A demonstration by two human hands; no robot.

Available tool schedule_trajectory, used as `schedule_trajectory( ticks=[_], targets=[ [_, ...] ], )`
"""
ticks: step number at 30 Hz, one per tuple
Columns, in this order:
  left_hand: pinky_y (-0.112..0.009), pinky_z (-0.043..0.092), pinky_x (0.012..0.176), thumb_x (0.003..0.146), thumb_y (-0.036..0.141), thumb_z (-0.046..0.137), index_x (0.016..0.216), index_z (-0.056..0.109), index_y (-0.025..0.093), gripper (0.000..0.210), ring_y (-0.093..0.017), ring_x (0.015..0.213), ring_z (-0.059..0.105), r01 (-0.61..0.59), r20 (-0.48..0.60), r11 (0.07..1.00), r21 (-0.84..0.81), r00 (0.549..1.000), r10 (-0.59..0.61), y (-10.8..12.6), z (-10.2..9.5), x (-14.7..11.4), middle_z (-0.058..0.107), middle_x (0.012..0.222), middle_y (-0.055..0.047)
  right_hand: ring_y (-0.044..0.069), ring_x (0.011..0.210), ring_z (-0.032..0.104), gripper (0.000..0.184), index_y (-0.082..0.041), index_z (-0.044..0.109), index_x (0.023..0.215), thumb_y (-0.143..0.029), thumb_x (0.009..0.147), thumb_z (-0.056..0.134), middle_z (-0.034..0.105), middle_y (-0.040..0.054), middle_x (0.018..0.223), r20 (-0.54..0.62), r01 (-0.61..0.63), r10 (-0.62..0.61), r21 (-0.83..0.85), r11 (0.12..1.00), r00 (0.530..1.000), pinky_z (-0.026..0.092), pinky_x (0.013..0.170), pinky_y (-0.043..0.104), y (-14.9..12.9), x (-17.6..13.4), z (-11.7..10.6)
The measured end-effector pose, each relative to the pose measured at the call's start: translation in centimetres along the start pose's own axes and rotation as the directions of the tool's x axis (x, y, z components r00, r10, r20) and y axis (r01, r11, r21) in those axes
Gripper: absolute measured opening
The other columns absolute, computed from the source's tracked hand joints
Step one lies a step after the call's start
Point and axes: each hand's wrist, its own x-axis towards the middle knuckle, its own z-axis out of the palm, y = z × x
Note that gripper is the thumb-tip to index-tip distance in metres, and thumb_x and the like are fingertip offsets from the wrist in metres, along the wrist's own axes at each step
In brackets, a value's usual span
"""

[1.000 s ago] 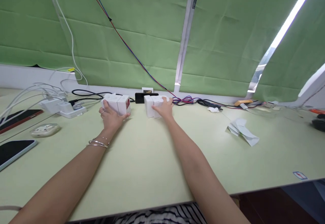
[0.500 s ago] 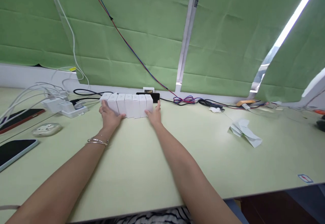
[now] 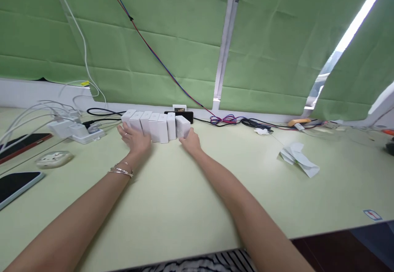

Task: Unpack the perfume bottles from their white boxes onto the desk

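Observation:
Several small white boxes [image 3: 154, 127] stand upright side by side in a row near the back of the table. My left hand [image 3: 135, 139], with a ring and bracelets, rests against the front of the row's left end, its fingers stretched out and nothing gripped. At the right end, my right hand [image 3: 191, 142] pinches a white box [image 3: 183, 126] between thumb and fingers. That box is turned at an angle and stands a little apart from the row. Behind it a black phone-like slab [image 3: 187, 116] leans at the wall, partly hidden.
Left of the row are a power strip [image 3: 89, 136] with white chargers and cables, a clear earphone-like case [image 3: 54, 159] and a phone [image 3: 18, 185]. On the right lie bundled cables [image 3: 254, 124] and a crumpled paper [image 3: 299, 158]. The table's front edge [image 3: 184, 259] is close to me.
My right hand has drawn the rightmost box away from the row and turned it. My left hand's fingers have come round from the row's left side to its front.

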Motion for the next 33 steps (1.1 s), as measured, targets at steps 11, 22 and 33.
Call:
schedule_trajectory(
  ticks=[11, 22, 33],
  targets=[
    [-0.037, 0.052, 0.079, 0.08, 0.053, 0.046, 0.116, 0.051, 0.02, 0.049, -0.024, 0.097, 0.059, -0.138, 0.576, 0.888, -0.439, 0.716, 0.396, 5.2, -2.7, -9.4, 0.061, 0.106, -0.008, 0.023, 0.087, 0.055, 0.026, -0.019, 0.044, 0.096, -0.029, 0.074, 0.054, 0.054, 0.0085, 0.095, 0.012, 0.302, -0.302, -0.069, 0.951, 0.953, 0.048, 0.075, 0.037, 4.2, -10.9, -5.8],
    [-0.038, 0.055, 0.073, 0.078, 0.045, 0.052, 0.134, 0.037, 0.025, 0.061, -0.023, 0.09, 0.062, 0.232, 0.684, 0.767, -0.598, 0.647, 0.338, 5.0, -3.6, -9.6, 0.061, 0.089, -0.003, 0.023, 0.138, 0.023, 0.068, -0.023, 0.024, 0.119, -0.034, 0.07, 0.07, 0.025, 0.0186, 0.143, 0.07, 0.583, -0.617, 0.26, 0.77, 0.784, 0.028, 0.106, 0.044, 5.0, -9.5, -6.1],
    [-0.027, 0.05, 0.062, 0.07, 0.044, 0.053, 0.071, 0.056, 0.02, 0.024, -0.02, 0.082, 0.058, 0.245, 0.662, 0.801, -0.546, 0.712, 0.233, 3.8, -1.5, -9.2, 0.06, 0.083, -0.003, 0.027, 0.113, 0.042, 0.065, -0.026, 0.044, 0.124, -0.025, 0.062, 0.064, 0.047, 0.0072, 0.123, 0.311, 0.626, -0.596, 0.005, 0.78, 0.74, 0.031, 0.095, 0.042, 4.4, -9.6, -9.1]
  ],
)
